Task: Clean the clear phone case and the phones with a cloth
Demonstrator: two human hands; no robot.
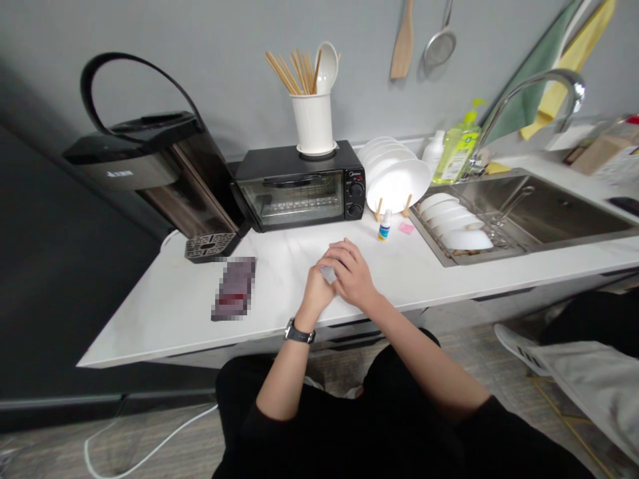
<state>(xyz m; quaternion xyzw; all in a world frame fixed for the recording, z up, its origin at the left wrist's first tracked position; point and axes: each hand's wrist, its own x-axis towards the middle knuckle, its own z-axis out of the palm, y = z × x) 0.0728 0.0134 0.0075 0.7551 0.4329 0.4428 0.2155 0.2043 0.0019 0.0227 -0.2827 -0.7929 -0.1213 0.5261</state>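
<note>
My two hands are together over the front of the white counter [279, 293]. My right hand [353, 271] lies across the top of my left hand [319, 291], its fingers curled over it. Between them shows a small pale piece [328, 273], perhaps a wipe or paper; its kind is unclear. The fingers of my left hand are mostly hidden under the right, and its wrist wears a black watch [299, 332]. Beyond my right hand stand a small white bottle with a blue and yellow label [384, 227] and a flat pink piece [406, 228].
A blurred dark flat object [234, 289] lies left of my hands. Behind are a drink dispenser [174, 179], a toaster oven [302, 189] carrying a utensil holder [313, 123], and racked plates [399, 183]. Right are bowls [466, 239] and a sink [564, 213]; another person's leg [589, 379] shows below.
</note>
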